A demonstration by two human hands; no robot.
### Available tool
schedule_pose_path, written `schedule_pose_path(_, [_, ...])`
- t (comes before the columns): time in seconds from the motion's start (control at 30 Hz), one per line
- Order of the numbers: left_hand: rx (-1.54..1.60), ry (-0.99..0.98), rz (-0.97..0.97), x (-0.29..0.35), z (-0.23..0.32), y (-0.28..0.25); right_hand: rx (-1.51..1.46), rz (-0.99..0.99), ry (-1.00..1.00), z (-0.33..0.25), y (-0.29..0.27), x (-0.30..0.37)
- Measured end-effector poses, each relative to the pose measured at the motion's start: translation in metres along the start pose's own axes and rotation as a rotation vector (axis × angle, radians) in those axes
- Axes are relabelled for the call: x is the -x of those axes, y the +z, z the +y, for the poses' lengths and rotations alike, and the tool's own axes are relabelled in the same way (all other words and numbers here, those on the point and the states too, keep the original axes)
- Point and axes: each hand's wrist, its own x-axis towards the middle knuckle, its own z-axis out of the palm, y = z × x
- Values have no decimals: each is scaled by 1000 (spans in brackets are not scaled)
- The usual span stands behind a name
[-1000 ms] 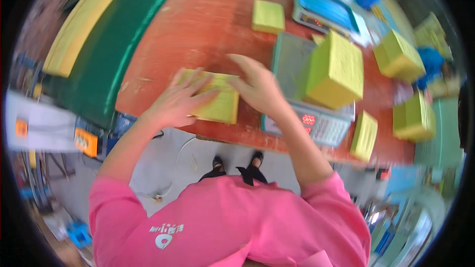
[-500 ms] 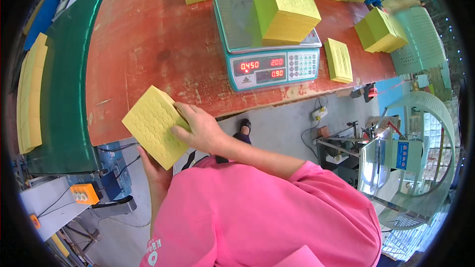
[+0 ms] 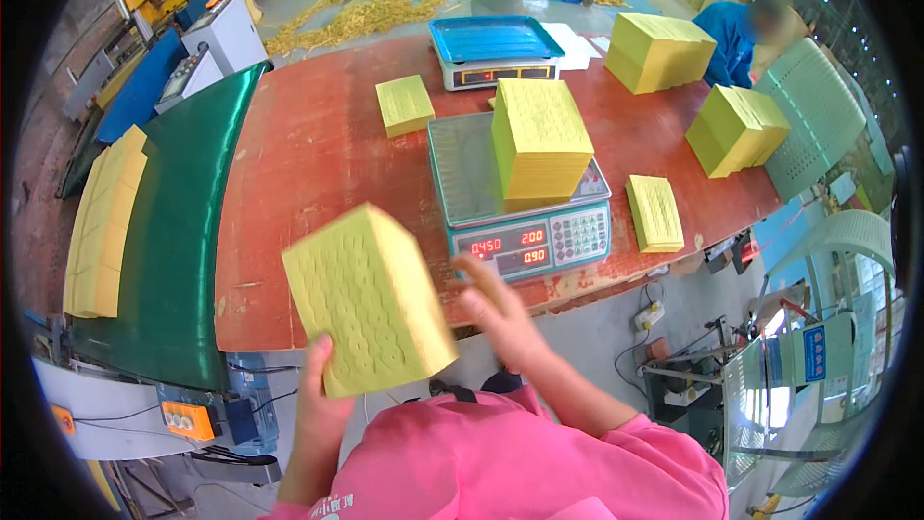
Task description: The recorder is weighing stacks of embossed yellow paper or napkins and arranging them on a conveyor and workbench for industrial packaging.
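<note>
My left hand (image 3: 322,400) grips a thick stack of yellow embossed paper (image 3: 361,303) by its lower left corner, thumb on the patterned face. The stack is tilted in front of the red table's near edge. My right hand (image 3: 499,313) is off the stack, to its right, with fingers apart and nothing in them. Just beyond that hand stands a teal digital scale (image 3: 529,248) with red lit figures. A taller stack of the same paper (image 3: 544,149) rests upright on the scale's metal pan.
Around the scale on the red table (image 3: 308,164) lie a small paper stack (image 3: 404,104), a thin one (image 3: 654,214), and larger ones (image 3: 736,130) at right. A second scale (image 3: 496,43) stands behind. Green belt (image 3: 183,260) with paper stacks (image 3: 106,231) runs left. A blue-clad person (image 3: 731,39) sits at far right.
My right hand has let go of the paper stack and moved right, its fingers opening. The stack has turned and shifted right in my left hand. The view has tilted up, showing more floor beyond.
</note>
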Motion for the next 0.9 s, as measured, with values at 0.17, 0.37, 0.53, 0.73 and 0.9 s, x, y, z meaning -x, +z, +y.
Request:
schedule_pose_path(0.17, [-197,177,-111,-110,24,94,-190,-10,-22,-97,-89,-45])
schedule_pose_path(0.37, [-97,-35,-418,-235,73,238,-71,115,-17,-173,-195,-140])
schedule_pose_path(0.53, [-278,-201,-238,-280,53,249,-63,73,114,-160,-235,-188])
schedule_pose_path(0.73, [-384,-175,-174,-286,35,244,-70,37,154,-138,-248,-201])
schedule_pose_path(0.9, [-385,-164,-147,-289,31,238,-54,14,159,-133,-249,-200])
